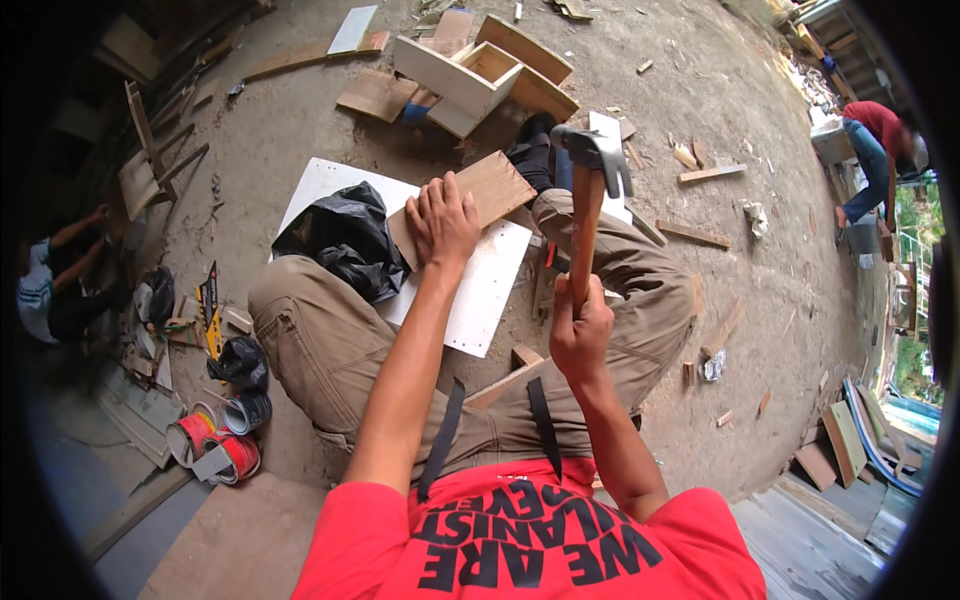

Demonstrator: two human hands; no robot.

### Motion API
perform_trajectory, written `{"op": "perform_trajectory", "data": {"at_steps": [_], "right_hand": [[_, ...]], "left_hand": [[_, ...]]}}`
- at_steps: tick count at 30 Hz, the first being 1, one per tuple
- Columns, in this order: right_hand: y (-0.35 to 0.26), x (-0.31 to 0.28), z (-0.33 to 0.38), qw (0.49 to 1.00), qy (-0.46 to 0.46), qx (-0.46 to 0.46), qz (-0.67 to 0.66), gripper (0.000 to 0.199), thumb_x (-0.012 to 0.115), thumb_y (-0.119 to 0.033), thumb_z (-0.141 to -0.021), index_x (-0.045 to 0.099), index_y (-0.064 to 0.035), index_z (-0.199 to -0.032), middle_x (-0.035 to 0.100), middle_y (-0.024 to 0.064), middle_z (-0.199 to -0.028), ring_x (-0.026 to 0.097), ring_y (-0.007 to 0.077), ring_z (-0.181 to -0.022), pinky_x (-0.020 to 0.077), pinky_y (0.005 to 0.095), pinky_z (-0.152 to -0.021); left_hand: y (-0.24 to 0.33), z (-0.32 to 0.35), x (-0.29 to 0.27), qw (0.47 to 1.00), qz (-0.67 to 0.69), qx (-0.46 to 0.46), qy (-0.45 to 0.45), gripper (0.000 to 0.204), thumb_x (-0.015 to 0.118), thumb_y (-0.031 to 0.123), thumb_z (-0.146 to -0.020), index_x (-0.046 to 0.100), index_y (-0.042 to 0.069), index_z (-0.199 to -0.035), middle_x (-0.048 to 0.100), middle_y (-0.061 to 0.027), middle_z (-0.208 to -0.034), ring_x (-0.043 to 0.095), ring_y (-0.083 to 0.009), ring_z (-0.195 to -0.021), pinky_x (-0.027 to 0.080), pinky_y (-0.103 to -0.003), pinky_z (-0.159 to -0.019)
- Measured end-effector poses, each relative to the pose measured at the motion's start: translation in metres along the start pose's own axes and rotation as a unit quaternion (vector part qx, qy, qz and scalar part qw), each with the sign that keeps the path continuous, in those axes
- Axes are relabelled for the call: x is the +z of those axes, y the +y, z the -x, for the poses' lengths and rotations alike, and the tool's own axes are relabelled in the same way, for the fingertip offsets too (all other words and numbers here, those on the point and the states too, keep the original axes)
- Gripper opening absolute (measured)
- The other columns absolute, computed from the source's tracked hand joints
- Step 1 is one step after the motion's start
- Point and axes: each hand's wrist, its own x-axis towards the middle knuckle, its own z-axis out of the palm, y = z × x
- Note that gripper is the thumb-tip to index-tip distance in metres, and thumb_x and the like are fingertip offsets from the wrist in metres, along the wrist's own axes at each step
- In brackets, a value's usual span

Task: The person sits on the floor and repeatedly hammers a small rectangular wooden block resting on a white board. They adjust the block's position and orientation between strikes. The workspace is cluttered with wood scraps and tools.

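Observation:
My left hand [443, 222] lies flat with its fingers out on a brown wooden board [497, 190], pressing it over a white panel [487, 290]. That panel rests on the ground between my bent legs and has small dark holes along its edges. Beside my left hand a crumpled black plastic bag [345, 240] sits on the panel. My right hand [581, 325] is wrapped round the wooden handle of a claw hammer [586, 215]. The hammer stands upright, its metal head raised to the right of the board and apart from it.
A partly built wooden box [470, 80] lies ahead among loose planks. Paint cans [228, 455] and a yellow handsaw [210, 310] are at the left. Wood scraps [712, 174] litter the dirt floor. One person [870, 160] bends far right; another [60, 280] sits far left.

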Motion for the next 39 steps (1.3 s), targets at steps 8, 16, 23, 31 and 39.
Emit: {"op": "perform_trajectory", "data": {"at_steps": [8, 16, 23, 31, 39], "right_hand": [[0.045, 0.027, 0.012, 0.999, -0.032, -0.011, -0.001, 0.015, 0.057, -0.013, -0.102, 0.05, -0.0007, -0.1, 0.058, 0.0208, -0.067, 0.063, 0.0388, -0.06, 0.0466, 0.0437, -0.054], [0.017, 0.013, -0.005, 0.998, -0.023, 0.058, 0.016, 0.02, 0.06, -0.018, -0.102, 0.056, 0.0004, -0.096, 0.057, 0.0135, -0.063, 0.058, 0.0213, -0.054, 0.0435, 0.0365, -0.052], [0.009, 0.009, -0.003, 0.996, -0.019, 0.014, -0.082, 0.019, 0.057, -0.019, -0.104, 0.054, -0.0018, -0.099, 0.05, 0.0057, -0.061, 0.048, 0.0098, -0.055, 0.041, 0.0306, -0.052], [0.083, 0.034, 0.019, 0.992, -0.074, 0.104, 0.0, 0.026, 0.06, -0.024, -0.099, 0.056, 0.0012, -0.096, 0.055, 0.016, -0.063, 0.053, 0.0186, -0.054, 0.0448, 0.0369, -0.054], [0.023, 0.0, 0.004, 0.951, -0.05, 0.193, -0.235, 0.039, 0.046, -0.039, -0.108, 0.06, -0.0028, -0.103, 0.046, -0.0048, -0.063, 0.041, 0.0041, -0.052, 0.0335, 0.0245, -0.046]], "left_hand": [[0.003, -0.005, 0.0, 1.0, 0.0, -0.011, -0.016, 0.054, 0.051, 0.036, -0.097, 0.05, 0.005, -0.142, 0.055, -0.0163, -0.135, 0.047, -0.0315, -0.132, 0.022, -0.053, -0.116], [-0.001, -0.003, 0.004, 1.0, 0.013, -0.001, 0.013, 0.056, 0.056, 0.034, -0.093, 0.051, 0.003, -0.139, 0.056, -0.0145, -0.129, 0.046, -0.031, -0.129, 0.021, -0.054, -0.116], [0.002, -0.002, -0.004, 0.999, 0.025, -0.025, -0.035, 0.057, 0.052, 0.037, -0.096, 0.049, 0.005, -0.143, 0.053, -0.0174, -0.138, 0.043, -0.0315, -0.136, 0.017, -0.054, -0.118], [-0.001, -0.006, -0.008, 0.996, 0.028, -0.023, -0.081, 0.075, 0.058, 0.049, -0.091, 0.043, 0.002, -0.148, 0.048, -0.0205, -0.144, 0.039, -0.0341, -0.139, 0.014, -0.057, -0.12], [-0.006, -0.003, -0.029, 0.978, -0.062, 0.099, -0.175, 0.117, 0.062, 0.081, -0.075, 0.027, 0.007, -0.158, 0.038, -0.0256, -0.151, 0.029, -0.0385, -0.144, 0.013, -0.063, -0.117]]}}
